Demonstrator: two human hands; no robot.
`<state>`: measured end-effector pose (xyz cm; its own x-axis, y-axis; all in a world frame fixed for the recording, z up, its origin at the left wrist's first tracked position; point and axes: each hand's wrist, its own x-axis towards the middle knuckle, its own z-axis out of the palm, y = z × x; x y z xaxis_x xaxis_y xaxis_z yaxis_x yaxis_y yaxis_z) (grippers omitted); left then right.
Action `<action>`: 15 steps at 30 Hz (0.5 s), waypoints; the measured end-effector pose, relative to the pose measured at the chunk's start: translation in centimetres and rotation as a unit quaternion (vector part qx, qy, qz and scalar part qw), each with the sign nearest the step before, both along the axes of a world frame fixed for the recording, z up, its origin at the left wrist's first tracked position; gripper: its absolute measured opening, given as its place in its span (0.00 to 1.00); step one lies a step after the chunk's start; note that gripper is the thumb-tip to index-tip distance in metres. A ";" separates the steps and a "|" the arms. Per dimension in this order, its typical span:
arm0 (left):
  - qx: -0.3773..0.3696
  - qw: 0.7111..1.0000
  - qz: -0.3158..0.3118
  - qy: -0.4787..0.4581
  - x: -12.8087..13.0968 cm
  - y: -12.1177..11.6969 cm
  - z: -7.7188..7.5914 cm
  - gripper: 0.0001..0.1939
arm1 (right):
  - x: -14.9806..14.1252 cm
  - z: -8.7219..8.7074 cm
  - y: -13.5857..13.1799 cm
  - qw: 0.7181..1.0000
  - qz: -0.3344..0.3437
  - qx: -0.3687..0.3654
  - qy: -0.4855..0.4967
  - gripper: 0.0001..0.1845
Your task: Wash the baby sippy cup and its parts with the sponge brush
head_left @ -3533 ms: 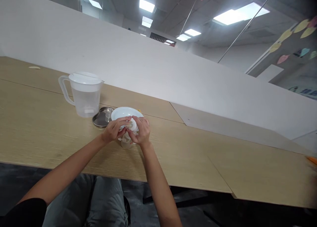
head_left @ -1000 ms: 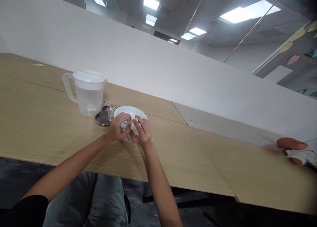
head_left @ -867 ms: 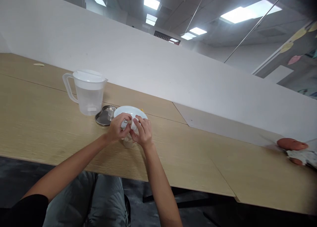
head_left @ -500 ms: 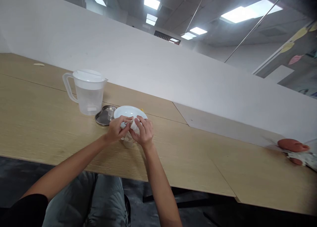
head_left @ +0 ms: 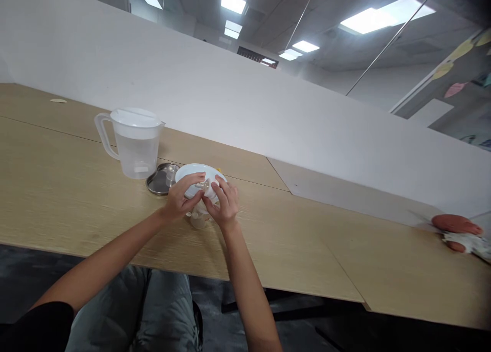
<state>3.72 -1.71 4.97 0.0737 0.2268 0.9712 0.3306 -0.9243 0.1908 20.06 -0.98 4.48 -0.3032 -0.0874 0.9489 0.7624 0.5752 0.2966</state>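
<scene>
Both of my hands work together over a pale round bowl (head_left: 188, 170). They grip a small white cap-like piece (head_left: 210, 190) with a clear ridged part on its left side; its exact kind is not plain. My right hand (head_left: 225, 202) is closed round the white part from the right. My left hand (head_left: 180, 196) pinches the clear part, its thumb below and fingers above. Under the hands, a clear cup-like container (head_left: 198, 220) stands on the table, partly hidden by them. Left of the bowl lies a metal kidney dish (head_left: 156, 182) with a small clear cup (head_left: 172, 175) in it.
A lidded clear plastic jug (head_left: 137, 150) with liquid stands at the back left. A white partition (head_left: 230, 96) runs along the table's (head_left: 291, 239) far edge. At the far right lies a reddish-brown doll-like object (head_left: 456, 224) beside white cloth. A yellow bit shows behind the bowl.
My left fingers have loosened and shifted up slightly, so more of the clear ridged part shows. The white piece has turned a little in my hands. The view has moved slightly.
</scene>
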 end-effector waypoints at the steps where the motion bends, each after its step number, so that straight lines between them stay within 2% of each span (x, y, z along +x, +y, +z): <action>1: 0.012 1.000 0.008 0.008 0.0 0.0 0.1 0.15 | 0.0 -0.1 0.1 1.000 0.002 -0.005 0.005 0.19; 6: 0.052 0.998 0.019 0.029 0.0 -0.3 0.3 0.19 | 0.0 -0.1 0.2 1.000 0.008 -0.006 0.011 0.22; 10: 0.061 0.998 0.011 0.021 0.1 -0.2 0.4 0.16 | -0.1 0.6 -0.1 1.000 0.027 0.009 0.012 0.19; 15: 0.076 0.996 0.039 0.026 0.1 0.0 0.1 0.11 | 0.0 0.9 -0.4 0.999 0.039 -0.002 0.020 0.21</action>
